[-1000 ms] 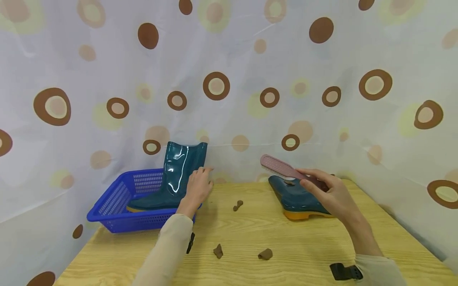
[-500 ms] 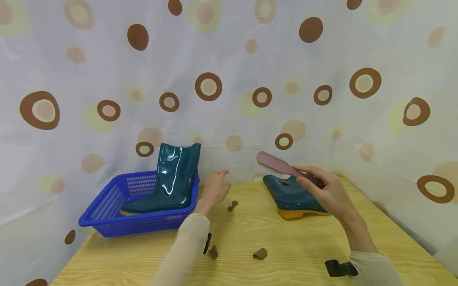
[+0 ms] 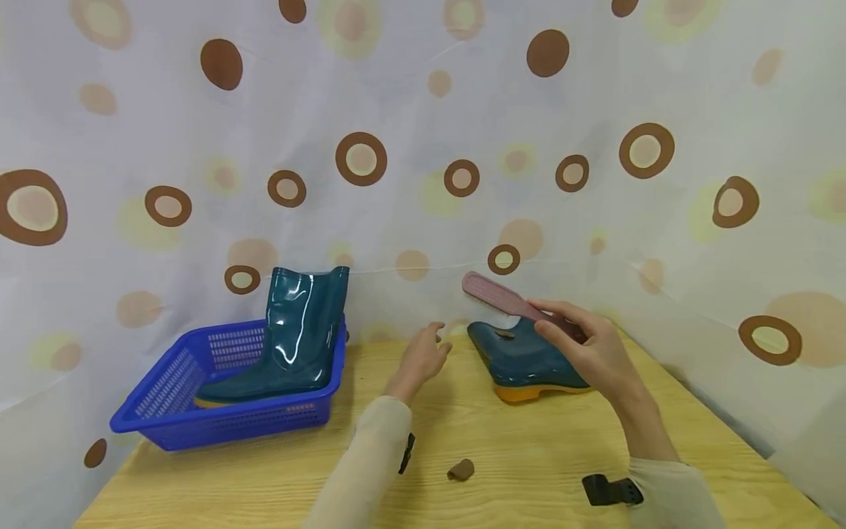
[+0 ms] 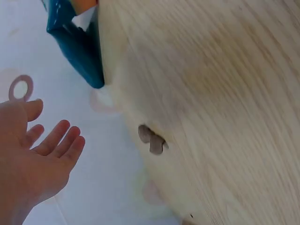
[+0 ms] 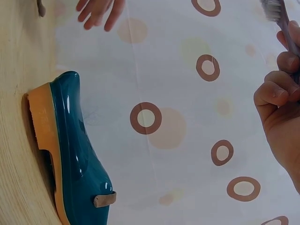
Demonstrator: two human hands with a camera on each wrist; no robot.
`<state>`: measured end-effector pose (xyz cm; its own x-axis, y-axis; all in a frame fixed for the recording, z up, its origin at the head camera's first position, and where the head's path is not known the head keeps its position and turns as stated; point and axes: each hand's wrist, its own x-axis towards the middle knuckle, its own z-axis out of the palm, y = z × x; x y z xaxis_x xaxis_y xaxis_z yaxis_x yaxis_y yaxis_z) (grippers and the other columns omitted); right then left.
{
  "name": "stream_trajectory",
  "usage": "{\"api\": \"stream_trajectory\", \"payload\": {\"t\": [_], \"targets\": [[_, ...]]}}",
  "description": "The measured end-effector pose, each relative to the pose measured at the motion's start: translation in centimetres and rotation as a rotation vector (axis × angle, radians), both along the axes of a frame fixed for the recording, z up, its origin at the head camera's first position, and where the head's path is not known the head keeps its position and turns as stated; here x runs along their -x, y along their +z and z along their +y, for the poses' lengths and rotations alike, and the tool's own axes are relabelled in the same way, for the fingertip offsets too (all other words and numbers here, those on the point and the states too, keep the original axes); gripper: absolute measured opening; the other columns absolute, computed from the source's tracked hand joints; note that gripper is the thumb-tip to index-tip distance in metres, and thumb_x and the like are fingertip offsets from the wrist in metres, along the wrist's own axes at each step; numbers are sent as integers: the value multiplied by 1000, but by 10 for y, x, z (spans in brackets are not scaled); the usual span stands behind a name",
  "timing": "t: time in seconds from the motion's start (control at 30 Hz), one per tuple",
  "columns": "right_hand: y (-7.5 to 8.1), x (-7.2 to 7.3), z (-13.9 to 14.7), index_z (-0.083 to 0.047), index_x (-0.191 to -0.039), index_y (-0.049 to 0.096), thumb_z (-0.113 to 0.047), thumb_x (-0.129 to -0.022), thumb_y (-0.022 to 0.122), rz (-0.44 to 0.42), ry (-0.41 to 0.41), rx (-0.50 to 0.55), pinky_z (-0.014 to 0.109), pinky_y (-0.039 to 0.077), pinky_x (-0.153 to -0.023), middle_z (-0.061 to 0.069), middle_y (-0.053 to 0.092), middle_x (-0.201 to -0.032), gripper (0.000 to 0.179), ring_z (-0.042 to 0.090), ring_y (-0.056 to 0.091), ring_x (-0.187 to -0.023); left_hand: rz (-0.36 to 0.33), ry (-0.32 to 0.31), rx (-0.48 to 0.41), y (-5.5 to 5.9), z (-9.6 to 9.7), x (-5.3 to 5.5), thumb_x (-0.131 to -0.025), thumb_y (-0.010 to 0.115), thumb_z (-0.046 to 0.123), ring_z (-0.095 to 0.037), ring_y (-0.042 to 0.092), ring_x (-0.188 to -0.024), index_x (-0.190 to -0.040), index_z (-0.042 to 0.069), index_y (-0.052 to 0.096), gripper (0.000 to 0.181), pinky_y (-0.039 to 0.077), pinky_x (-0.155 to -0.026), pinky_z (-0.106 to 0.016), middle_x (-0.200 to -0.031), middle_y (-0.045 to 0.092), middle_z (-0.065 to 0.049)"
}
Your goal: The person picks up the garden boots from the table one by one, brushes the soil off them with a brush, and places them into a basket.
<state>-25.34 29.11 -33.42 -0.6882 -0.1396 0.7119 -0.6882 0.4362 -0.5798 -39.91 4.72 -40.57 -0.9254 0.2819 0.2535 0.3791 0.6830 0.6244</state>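
Note:
My right hand [image 3: 598, 353] grips the handle of a pink brush [image 3: 497, 294], its whitish bristles facing down. The brush is above a dark green rubber boot [image 3: 532, 360] with an orange sole, which stands on the table's right side. A brown scrap [image 5: 105, 199] lies across this boot's foot. My left hand [image 3: 421, 358] reaches over the middle of the table, left of the boot, fingers loosely spread and holding nothing. In the left wrist view, a knotted brown piece [image 4: 152, 139] lies on the wood; the left arm hides it in the head view.
At the left, a blue plastic basket [image 3: 228, 425] holds a second green boot [image 3: 300, 330], its shaft upright. Another brown scrap [image 3: 460, 470] lies near the front of the wooden table [image 3: 522, 441]. A dotted white curtain [image 3: 396, 88] hangs behind.
My left hand has moved right, away from the boot in the basket, toward the other boot. The head view has turned right. My right hand still holds the brush over the boot.

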Motion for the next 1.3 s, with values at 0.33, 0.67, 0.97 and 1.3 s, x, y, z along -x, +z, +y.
{"api": "stream_trajectory", "payload": {"t": [0.33, 0.67, 0.97, 1.3], "targets": [[-1, -1, 5, -10, -133, 63, -2, -96, 61, 19, 29, 13, 28, 35, -47, -11, 59, -78, 37, 10, 35, -50, -169, -1, -107, -22, 48, 3, -105, 49, 29, -33, 60, -122, -151, 6, 37, 52, 50, -102, -48, -134, 60, -19], [-3, -6, 5, -14, -132, 64, -6, -97, 61, -11, 5, 14, 24, 44, -55, -18, 68, -112, 36, 7, 50, -63, -281, -58, -303, -37, 76, -1, -104, 51, 27, -32, 64, -107, -154, 0, 25, 63, 49, -102, -49, -128, 60, -27], [2, -6, 6, -12, -133, 63, -5, -98, 60, -27, 33, 45, 27, 41, -44, -16, 70, -99, 37, 11, 43, -49, -393, -75, -649, -27, 73, 3, -82, 71, -9, -26, 72, -76, -157, 2, 16, 93, 62, -74, -38, -130, 52, -35], [2, -3, 1, -9, -133, 63, -3, -97, 59, 4, 34, 16, 18, 50, -58, -17, 69, -103, 36, 3, 59, -68, -463, -128, -670, -11, 54, -1, -72, 57, -22, -25, 53, -89, -160, 16, 9, 108, 46, -65, -32, -125, 49, -23]]}}
